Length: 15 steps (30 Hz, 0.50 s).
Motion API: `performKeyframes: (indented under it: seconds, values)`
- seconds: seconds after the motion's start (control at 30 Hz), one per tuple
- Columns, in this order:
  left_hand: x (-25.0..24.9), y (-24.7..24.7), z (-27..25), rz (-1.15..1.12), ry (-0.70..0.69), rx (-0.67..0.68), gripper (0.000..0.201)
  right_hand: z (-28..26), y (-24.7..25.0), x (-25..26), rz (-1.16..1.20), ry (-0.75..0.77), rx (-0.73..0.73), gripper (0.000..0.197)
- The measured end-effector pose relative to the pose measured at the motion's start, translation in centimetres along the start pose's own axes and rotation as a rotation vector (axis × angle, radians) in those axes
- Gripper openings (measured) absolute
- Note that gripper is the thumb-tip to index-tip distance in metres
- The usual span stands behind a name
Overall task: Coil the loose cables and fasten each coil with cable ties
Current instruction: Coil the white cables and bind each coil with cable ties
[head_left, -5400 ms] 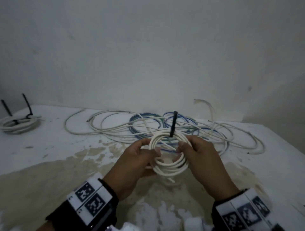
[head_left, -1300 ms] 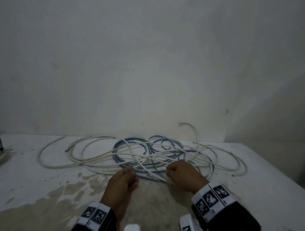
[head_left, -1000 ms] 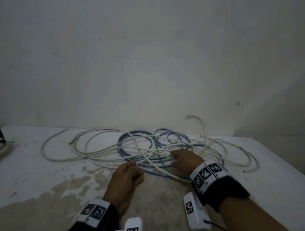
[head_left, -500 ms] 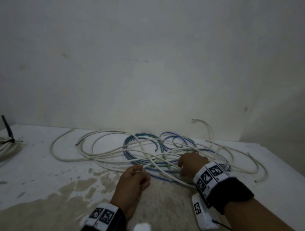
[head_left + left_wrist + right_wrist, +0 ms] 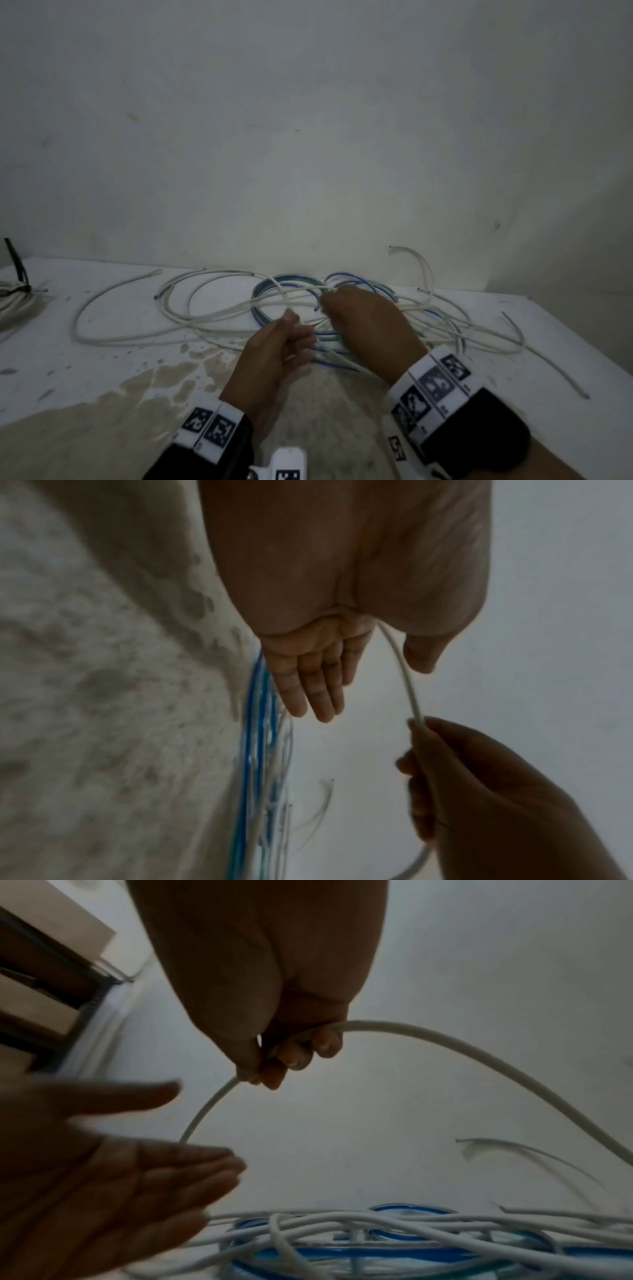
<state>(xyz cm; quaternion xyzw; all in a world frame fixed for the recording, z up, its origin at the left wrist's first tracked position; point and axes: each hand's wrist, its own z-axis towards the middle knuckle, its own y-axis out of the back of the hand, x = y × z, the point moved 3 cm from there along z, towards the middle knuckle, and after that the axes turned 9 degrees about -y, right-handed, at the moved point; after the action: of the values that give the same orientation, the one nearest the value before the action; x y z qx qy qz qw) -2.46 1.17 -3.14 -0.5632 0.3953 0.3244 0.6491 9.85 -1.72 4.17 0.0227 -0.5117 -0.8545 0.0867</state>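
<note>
White worktop (image 5: 102, 370), stained, carrying a tangle of loose cables (image 5: 342, 308).
Right hand (image 5: 370, 329) grips one white cable (image 5: 445, 1042), fingers curled round it; left hand (image 5: 274, 353), just beside that grip, lies slack-fingered with the same cable passing between thumb and palm. Blue cables (image 5: 394, 1250) lie beneath the grip.

Both forearms stretched forward and close together, tagged white bands and dark sleeves on the wrists. Left hand (image 5: 274, 346) nearer the body, palm turned inward, fingers (image 5: 310, 685) straight and pressed side by side, thumb standing apart. Right hand (image 5: 368, 325) a little further forward, knuckles up, fingers (image 5: 298, 1053) curled tight with the thumb pressing in against them. Hands just beside each other, not touching.
</note>
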Motion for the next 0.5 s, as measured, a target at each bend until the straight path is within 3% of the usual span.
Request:
performKeyframes:
  seconds: [0.07,0.17,0.37,0.5]
  values:
    - [-1.1,-0.3,0.0,0.018,-0.061,0.002,0.027,-0.9,-0.2,1.6,-0.006,0.072,0.033,0.011]
    - [-2.9,-0.3,0.0,-0.041,-0.117,-0.033,0.022,-1.9,-0.5,1.2,0.02,-0.006,0.168,0.027]
    - [-7.4,2.4,1.6,-0.235,-0.174,-0.159,0.028,-3.9,1.5,-7.6,-0.122,-0.201,0.187,0.017]
    - [-8.8,4.6,2.5,-0.376,-0.165,-0.206,0.028,-5.9,4.4,-13.4,-0.126,-0.336,0.06,0.038]
